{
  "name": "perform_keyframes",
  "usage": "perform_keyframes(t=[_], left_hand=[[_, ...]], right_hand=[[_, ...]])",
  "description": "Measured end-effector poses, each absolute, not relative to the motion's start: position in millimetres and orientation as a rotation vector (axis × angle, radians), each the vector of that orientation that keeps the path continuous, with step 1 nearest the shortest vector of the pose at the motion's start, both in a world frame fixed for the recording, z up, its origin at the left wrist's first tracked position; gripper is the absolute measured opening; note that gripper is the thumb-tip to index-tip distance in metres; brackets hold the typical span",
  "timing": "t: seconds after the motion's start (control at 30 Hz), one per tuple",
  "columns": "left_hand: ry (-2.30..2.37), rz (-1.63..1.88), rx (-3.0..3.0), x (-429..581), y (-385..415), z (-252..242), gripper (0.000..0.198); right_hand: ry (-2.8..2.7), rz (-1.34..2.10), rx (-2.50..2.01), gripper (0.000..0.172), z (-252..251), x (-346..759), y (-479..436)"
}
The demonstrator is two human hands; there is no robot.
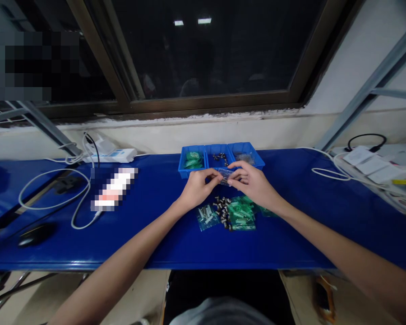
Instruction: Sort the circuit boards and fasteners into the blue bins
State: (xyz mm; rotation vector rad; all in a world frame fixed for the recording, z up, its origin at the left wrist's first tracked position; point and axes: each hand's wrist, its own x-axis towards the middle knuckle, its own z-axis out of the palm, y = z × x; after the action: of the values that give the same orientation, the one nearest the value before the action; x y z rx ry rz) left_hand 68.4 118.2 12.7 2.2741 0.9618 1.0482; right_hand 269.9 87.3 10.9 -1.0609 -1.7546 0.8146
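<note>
Gripping small clear bag (225,176) w/ L hand (198,187) on its left edge and R hand (253,183) on its right edge, thumb + fingertips of both closed on it. Holding it between the hands, above blue table (155,243), just in front of middle bin (219,159). Can't tell bag's contents, too small. Just nearer than the hands, on table: pile of small dark parts (222,210), w/ filled clear bag (206,217) just left of it and green bags (242,215) touching it on the right. Behind the hands, 3 blue bins in a row, side by side: left bin (192,161) w/ green stuff inside, middle w/ a few dark parts, right bin (246,157) w/ sth pale, can't tell what. Further left: white cable (54,189) looped on table, white power strip (110,155) by the wall, black mouse (37,234) near front edge. Far right: papers (372,164) on a side surface. Above it all, dark window (206,49)
</note>
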Motion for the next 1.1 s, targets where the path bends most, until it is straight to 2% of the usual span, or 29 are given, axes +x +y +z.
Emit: perform_keyframes(t=[0.07, 0.2, 0.4, 0.5, 0.7, 1.03, 1.1], left_hand=[[0.959, 1.062, 2.236, 67.5, 117.8, 12.6, 0.018], [0.883, 1.018, 2.377, 66.4, 113.8, 13.3, 0.052], [0.945, 1.066, 2.656, 64.8, 113.0, 12.7, 0.036], [0.939, 1.086, 2.708, 64.0, 112.9, 13.1, 0.038], [0.922, 1.151, 2.749, 64.1, 111.9, 13.8, 0.016], [0.979, 1.094, 2.643, 65.7, 109.2, 16.4, 0.013], [0.960, 1.080, 2.625, 65.7, 108.9, 15.7, 0.021]], right_hand=[[-1.687, 0.886, -1.040, 0.031, 9.7, 271.2, 89.4], [-1.587, 0.919, -1.016, 0.024, 11.3, 272.6, 91.5], [-1.541, 0.958, -0.973, 0.031, 11.6, 272.3, 91.7], [-1.584, 0.956, -0.981, 0.024, 7.9, 273.0, 93.5], [-1.689, 0.927, -1.046, 0.017, 8.0, 273.1, 92.9], [-1.934, 0.479, -1.186, 0.024, 14.7, 268.4, 85.0], [-1.916, 0.500, -1.189, 0.026, 14.1, 269.5, 86.4]])
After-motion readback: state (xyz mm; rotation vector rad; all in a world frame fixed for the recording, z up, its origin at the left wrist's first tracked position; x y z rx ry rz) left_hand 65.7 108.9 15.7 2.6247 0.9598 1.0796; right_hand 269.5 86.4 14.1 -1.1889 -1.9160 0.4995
